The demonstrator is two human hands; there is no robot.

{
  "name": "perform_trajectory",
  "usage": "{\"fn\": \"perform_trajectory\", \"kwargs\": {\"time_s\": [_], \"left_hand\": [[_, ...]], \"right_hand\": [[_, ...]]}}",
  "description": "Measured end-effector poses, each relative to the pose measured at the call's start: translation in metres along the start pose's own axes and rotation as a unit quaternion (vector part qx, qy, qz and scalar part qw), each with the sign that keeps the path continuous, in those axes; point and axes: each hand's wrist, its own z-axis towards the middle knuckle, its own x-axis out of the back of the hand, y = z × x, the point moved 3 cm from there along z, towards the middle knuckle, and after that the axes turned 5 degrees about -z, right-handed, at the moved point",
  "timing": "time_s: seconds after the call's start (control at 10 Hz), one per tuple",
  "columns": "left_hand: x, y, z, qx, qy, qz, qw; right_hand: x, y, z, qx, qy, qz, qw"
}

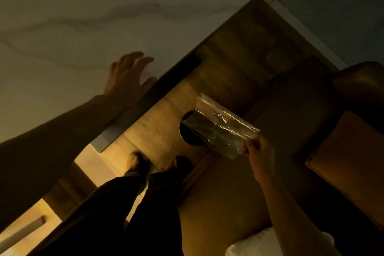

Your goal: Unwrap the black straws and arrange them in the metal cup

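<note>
No readable text in this view.

The clear plastic wrapper [224, 125] pinched in the right hand [258, 158] shows only glare and creases, with no print, label or brand that can be made out. The pale veined countertop [83, 16] at far left bears no lettering, numbers or signs, and the picture is dim and blurred throughout.
</note>
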Motion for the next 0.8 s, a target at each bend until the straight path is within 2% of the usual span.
{"fn": "perform_trajectory", "kwargs": {"time_s": [0.1, 0.2, 0.5, 0.7, 0.8], "left_hand": [[-0.01, -0.039, -0.023, 0.058, -0.058, 0.093, 0.992], [-0.016, -0.051, -0.037, 0.079, -0.052, 0.097, 0.991], [-0.02, -0.046, -0.037, 0.068, -0.028, 0.128, 0.989], [-0.016, -0.04, -0.035, 0.071, -0.034, 0.131, 0.988], [-0.01, -0.038, -0.034, 0.075, -0.037, 0.131, 0.988]], "right_hand": [[-0.027, 0.019, 0.009, -0.016, 0.02, -0.051, 0.998], [-0.058, 0.034, 0.02, -0.053, -0.006, -0.08, 0.995], [-0.147, 0.072, 0.066, -0.12, -0.048, -0.108, 0.986], [-0.179, 0.096, 0.104, -0.17, -0.084, -0.128, 0.973], [-0.178, 0.103, 0.109, -0.204, -0.124, -0.179, 0.954]]}}
